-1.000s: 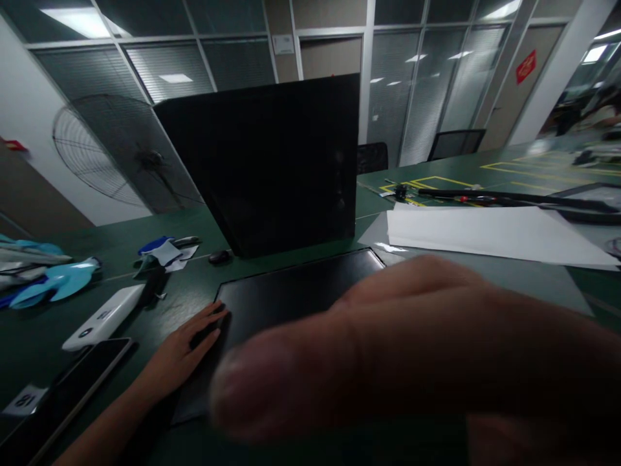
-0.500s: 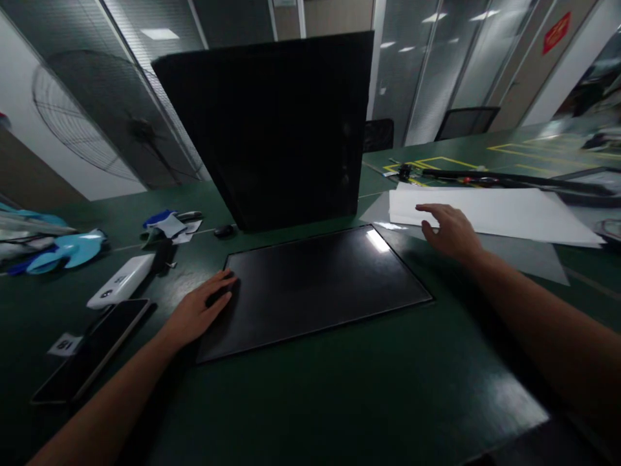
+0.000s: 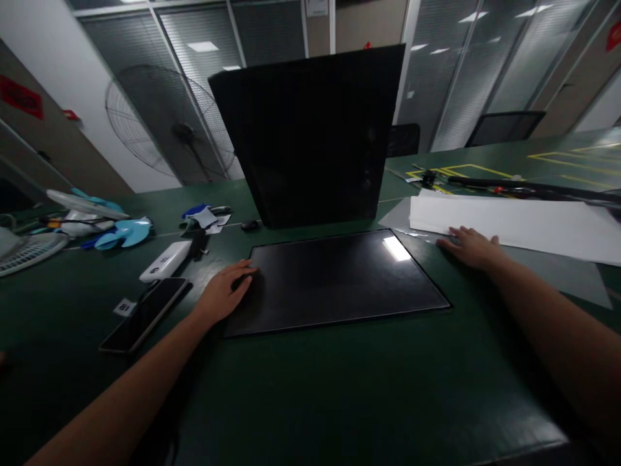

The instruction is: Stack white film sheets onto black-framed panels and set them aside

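A flat black panel [image 3: 334, 281] with a thin frame lies on the green table [image 3: 339, 388], a bright reflection near its far right corner. On the panel's left edge rests my left hand [image 3: 224, 292], fingers apart and holding nothing. My right hand [image 3: 473, 248] is spread, palm down, at the near edge of a stack of white sheets [image 3: 514, 223], over a clear grey sheet [image 3: 557, 268]. Behind the panel stands a large black board-like object [image 3: 315, 142], upright and leaning slightly.
At the left are a phone [image 3: 145, 317], a white device [image 3: 167, 261], a black mouse [image 3: 250, 226] and blue fan blades [image 3: 125, 233]. Black strips [image 3: 524, 186] lie behind the white sheets. A large wire fan [image 3: 184, 133] stands beyond the table.
The view has turned left, so things appear farther right. My right hand has come down and nearer, from above the white sheets to their near edge. My left hand stays on the panel's left edge.
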`<state>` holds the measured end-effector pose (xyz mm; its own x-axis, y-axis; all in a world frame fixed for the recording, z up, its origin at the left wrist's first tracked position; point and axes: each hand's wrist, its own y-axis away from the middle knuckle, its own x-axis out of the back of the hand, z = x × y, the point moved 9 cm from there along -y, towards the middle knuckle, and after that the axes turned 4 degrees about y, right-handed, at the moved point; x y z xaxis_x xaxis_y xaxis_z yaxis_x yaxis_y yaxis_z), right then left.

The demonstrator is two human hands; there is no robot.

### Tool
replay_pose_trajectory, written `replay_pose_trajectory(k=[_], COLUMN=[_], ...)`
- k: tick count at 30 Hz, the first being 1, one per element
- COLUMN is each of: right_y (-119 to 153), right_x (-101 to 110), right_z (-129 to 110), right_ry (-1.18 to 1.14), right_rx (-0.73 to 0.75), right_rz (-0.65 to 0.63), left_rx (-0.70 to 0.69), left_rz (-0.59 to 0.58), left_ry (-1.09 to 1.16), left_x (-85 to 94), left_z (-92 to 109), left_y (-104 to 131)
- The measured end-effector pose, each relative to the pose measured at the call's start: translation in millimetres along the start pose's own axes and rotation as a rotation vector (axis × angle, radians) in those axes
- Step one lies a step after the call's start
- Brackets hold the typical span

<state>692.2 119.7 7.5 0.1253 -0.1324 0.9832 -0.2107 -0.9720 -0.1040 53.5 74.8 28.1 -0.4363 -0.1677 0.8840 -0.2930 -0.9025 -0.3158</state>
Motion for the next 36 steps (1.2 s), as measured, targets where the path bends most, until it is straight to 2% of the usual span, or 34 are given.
replay_pose_trajectory(k=[3, 6, 10, 13, 16, 22, 25, 28, 32, 36], right_y=[-1.5, -5.8, -15.1, -20.0, -18.3, -6.2, -3.1, 1.6, 19.0, 48.8], right_x=[2.9, 6.7, 9.7, 7.3, 11.9, 22.9, 24.8, 31.6, 57.1, 80.4], right_z=[3.5, 7.0, 2.2, 0.9, 1.7, 11.4, 16.1, 11.2, -16.5, -73.9], right_ry=[0.016, 0.036, 0.019, 0.014, 0.048, 0.053, 0.021, 0.008, 0.063, 0.113], right_rx=[-0.035, -0.032, 0.110, 0.117, 0.021, -0.171, -0.191, -0.157, -0.100, 0.026], right_rz=[-0.003, 0.052, 0.201, 0.221, 0.238, 0.223, 0.208, 0.218, 0.305, 0.364], left_rx=[-0.073, -0.197, -0.344, -0.399, -0.349, -0.106, 0.023, 0.109, 0.170, 0.260], left_rz=[0.043, 0.057, -0.004, -0.039, -0.020, 0.050, 0.049, 0.058, 0.077, 0.028], left_ry=[-0.029, -0.073, -0.096, -0.091, -0.061, 0.060, 0.081, 0.102, 0.088, 0.032], left_x=[7.8, 14.1, 10.2, 4.8, 5.8, 12.1, 9.1, 7.3, 6.9, -0.1], left_z=[13.9, 40.8, 77.3, 86.5, 72.6, 23.3, 3.0, -11.8, -25.4, -36.3], left_y=[3.1, 9.2, 19.5, 23.7, 21.7, 15.3, 13.6, 11.9, 9.8, 11.2])
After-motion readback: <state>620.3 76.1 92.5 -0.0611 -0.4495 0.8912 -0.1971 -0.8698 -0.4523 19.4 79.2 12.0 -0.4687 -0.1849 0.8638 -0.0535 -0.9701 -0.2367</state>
